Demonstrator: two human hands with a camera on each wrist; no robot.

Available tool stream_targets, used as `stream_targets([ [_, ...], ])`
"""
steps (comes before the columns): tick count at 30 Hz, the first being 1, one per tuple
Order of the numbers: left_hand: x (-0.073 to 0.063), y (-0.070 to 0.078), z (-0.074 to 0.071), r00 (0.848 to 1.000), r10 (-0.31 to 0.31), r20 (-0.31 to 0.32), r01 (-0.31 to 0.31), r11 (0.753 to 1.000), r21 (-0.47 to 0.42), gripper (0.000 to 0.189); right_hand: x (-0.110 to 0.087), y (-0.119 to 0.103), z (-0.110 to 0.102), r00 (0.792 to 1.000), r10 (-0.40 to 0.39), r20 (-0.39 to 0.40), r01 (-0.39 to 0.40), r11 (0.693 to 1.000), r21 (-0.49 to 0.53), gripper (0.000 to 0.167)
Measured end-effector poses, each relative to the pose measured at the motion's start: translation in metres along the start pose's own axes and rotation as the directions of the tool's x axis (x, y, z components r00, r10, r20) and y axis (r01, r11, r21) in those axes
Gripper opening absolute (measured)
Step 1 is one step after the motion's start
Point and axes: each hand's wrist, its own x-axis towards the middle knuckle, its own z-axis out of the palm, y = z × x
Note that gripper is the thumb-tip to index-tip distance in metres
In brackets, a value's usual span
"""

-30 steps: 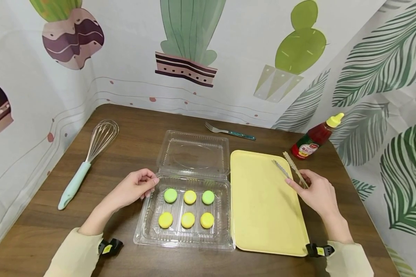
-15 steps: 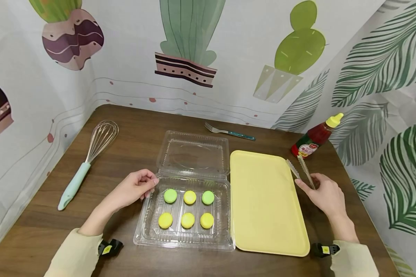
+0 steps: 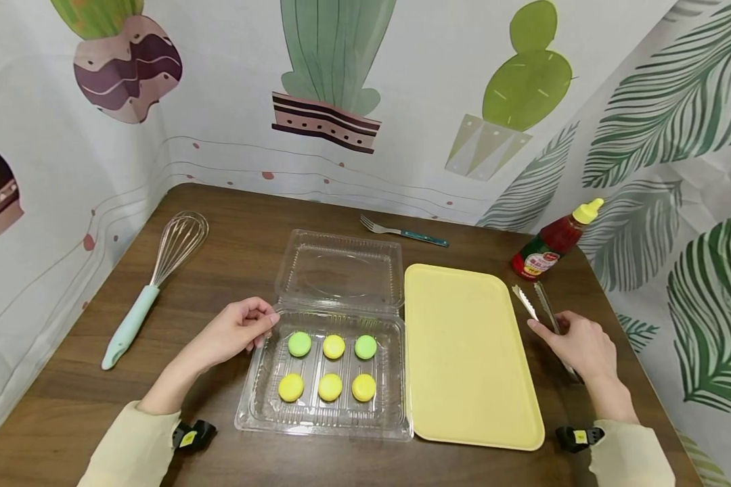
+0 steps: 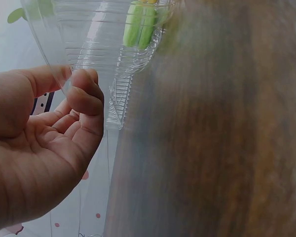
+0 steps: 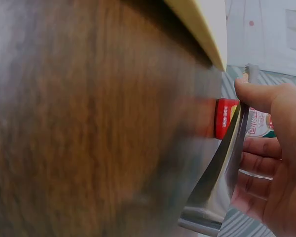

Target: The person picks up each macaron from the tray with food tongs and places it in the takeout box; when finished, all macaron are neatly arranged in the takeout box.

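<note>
My left hand (image 3: 234, 331) pinches the back left rim of a clear plastic clamshell box (image 3: 323, 430), thumb and index finger at the edge in the left wrist view. Inside the box sit several macarons in two rows, two green macarons (image 3: 300, 344) at the back and the rest yellow macarons (image 3: 330, 387). The hinged lid (image 3: 341, 270) lies open behind. Beyond the tray's right edge, my right hand (image 3: 581, 345) holds metal tongs (image 5: 222, 177) between thumb and fingers. Their tips are apart with nothing between them, pointing toward the sauce bottle.
A yellow tray (image 3: 469, 358) lies flush against the box's right side. Behind my right hand stands a red sauce bottle (image 3: 545, 247) with a yellow cap. A fork (image 3: 405, 233) lies at the back, and a whisk (image 3: 152, 291) on the left.
My right hand has carried the tongs rightward and toward me, from over the tray to beside it. The left hand, box and macarons have stayed in place.
</note>
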Motion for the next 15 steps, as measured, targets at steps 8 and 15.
stream_targets([
  [8, 0.000, 0.001, 0.000, 1.000, 0.004, 0.002, -0.004, 1.000, -0.009, 0.020, 0.002, 0.010, 0.003, 0.997, 0.040, 0.069, -0.037, 0.998, -0.045, 0.085],
  [15, -0.001, 0.001, 0.000, 1.000, 0.002, 0.003, -0.002, 1.000, -0.005, 0.021, 0.003, 0.015, 0.008, 0.996, 0.026, 0.085, -0.021, 0.998, -0.059, 0.085],
])
